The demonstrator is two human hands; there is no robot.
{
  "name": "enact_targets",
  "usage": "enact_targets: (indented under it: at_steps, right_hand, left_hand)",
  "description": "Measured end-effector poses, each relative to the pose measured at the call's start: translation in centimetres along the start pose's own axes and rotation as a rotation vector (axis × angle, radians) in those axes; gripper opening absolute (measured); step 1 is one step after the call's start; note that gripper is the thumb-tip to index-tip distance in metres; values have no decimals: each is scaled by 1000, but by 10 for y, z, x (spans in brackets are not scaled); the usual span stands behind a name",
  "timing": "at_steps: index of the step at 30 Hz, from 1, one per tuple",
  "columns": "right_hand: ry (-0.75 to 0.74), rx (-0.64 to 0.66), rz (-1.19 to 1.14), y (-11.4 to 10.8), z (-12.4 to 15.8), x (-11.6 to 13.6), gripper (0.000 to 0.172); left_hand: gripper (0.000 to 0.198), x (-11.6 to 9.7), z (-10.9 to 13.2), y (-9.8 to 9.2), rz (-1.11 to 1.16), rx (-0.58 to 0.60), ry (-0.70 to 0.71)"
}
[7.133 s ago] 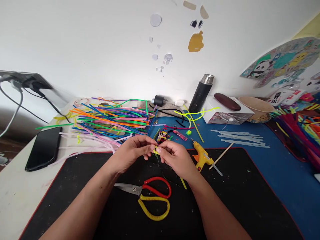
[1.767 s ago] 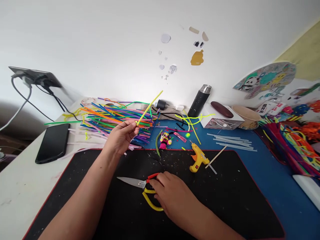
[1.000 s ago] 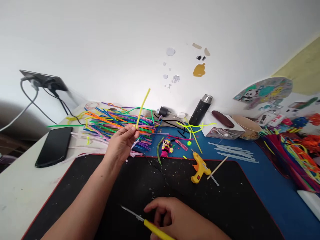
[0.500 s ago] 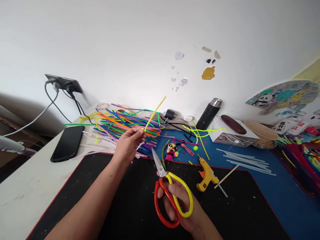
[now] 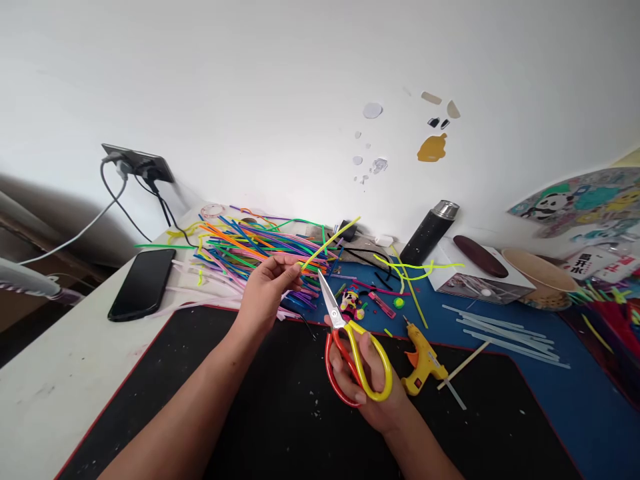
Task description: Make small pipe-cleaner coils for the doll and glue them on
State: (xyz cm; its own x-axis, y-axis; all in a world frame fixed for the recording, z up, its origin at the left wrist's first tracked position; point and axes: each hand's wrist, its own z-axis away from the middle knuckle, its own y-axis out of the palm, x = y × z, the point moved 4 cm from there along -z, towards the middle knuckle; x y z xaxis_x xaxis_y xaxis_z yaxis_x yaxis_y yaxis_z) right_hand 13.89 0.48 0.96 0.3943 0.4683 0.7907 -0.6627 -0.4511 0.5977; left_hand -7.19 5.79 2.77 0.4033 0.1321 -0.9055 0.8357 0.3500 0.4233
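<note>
Pinched between the thumb and fingers of my left hand [image 5: 273, 283] is a yellow pipe cleaner [image 5: 331, 241], which slants up to the right. My right hand [image 5: 373, 380] grips a pair of scissors [image 5: 334, 313] with one red and one yellow handle. Their blades point up and left, the tips just below the pipe cleaner and near my left fingertips. Behind my left hand lies a heap of coloured pipe cleaners [image 5: 235, 240]. A small pink, black and yellow figure [image 5: 352, 303] lies just beyond the scissors.
A yellow glue gun [image 5: 424, 360] lies right of my right hand, near a wooden stick [image 5: 465, 365] and several glue sticks [image 5: 510, 337]. Farther back are a black thermos [image 5: 429, 232], a tissue box [image 5: 480, 283] and a bowl [image 5: 540, 277]. A phone [image 5: 143, 283] lies at left.
The scissors have risen toward my left hand, and their handles have come closer together. The yellow pipe cleaner has tilted lower to the right. The whole view has shifted slightly.
</note>
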Motion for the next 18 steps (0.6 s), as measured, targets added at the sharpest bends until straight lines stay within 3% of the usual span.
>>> enact_targets:
  at_steps: [6, 11, 18]
  right_hand:
    - [-10, 44, 178, -1, -1, -8, 77]
    - [52, 88, 155, 1, -2, -14, 90]
    - [52, 37, 293, 1, -5, -9, 85]
  left_hand:
    - [35, -4, 2, 2, -14, 18, 37]
    - [33, -6, 3, 3, -30, 18, 80]
    - [28, -11, 5, 7, -62, 28, 103]
